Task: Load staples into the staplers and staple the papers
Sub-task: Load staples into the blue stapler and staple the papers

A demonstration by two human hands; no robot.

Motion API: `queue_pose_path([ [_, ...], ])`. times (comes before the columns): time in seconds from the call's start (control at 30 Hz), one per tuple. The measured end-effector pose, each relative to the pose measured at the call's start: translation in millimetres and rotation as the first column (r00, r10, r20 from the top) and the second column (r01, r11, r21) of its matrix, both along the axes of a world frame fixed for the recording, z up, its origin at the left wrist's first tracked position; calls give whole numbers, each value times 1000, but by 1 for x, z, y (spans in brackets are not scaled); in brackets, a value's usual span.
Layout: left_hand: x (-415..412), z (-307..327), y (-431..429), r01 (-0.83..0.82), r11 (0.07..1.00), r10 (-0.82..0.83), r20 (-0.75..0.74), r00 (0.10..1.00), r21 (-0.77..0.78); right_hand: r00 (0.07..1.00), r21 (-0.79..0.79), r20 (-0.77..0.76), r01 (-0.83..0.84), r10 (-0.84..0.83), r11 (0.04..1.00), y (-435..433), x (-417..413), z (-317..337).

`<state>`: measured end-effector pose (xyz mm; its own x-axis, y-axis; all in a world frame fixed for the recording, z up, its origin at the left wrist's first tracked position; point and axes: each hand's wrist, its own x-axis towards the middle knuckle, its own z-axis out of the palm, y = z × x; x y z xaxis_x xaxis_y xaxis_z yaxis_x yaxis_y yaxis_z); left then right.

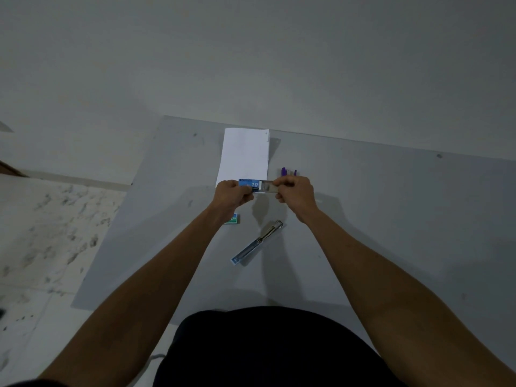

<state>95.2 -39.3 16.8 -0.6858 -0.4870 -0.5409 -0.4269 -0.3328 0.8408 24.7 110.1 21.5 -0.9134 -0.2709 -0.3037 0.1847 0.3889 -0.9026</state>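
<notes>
My left hand (231, 194) grips a small blue staple box (249, 183) marked "10". My right hand (295, 192) pinches the box's inner tray (268, 187), which is slid partly out to the right. Both hands hover over the near edge of a white stack of papers (245, 155). A blue stapler (258, 243) lies opened flat on the grey mat (391, 219), below the hands. A purple stapler (287, 172) shows just beyond my right hand, mostly hidden. A green staple box (234, 219) peeks out under my left wrist.
The grey mat lies on a pale floor, its far edge against a wall (251, 65). Stained tiles (55, 219) spread to the left. My dark-clothed lap (265, 350) fills the bottom centre.
</notes>
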Motion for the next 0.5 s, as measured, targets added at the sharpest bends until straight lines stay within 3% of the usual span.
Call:
queue_pose_path([
  [0.17,4,-5,-1,51,996,-45,86,995,-71,999,13,28,-37,37,999,2,3,-5],
  [0.23,7,-5,-2,165,961,-154,65,986,-223,999,14,35,-43,42,999,3,4,-7],
  [0.27,8,-5,-3,255,903,-253,51,966,-346,998,15,36,-47,46,999,3,4,-8],
  [0.33,10,-3,-5,421,690,-444,114,889,-589,998,10,36,-59,59,998,2,4,-7],
  [0.4,9,-3,-6,526,484,-532,242,812,-700,997,13,30,-77,76,997,1,5,-7],
  [0.5,6,-1,-3,561,387,-558,299,774,-731,994,43,20,-110,109,993,0,5,-6],
])
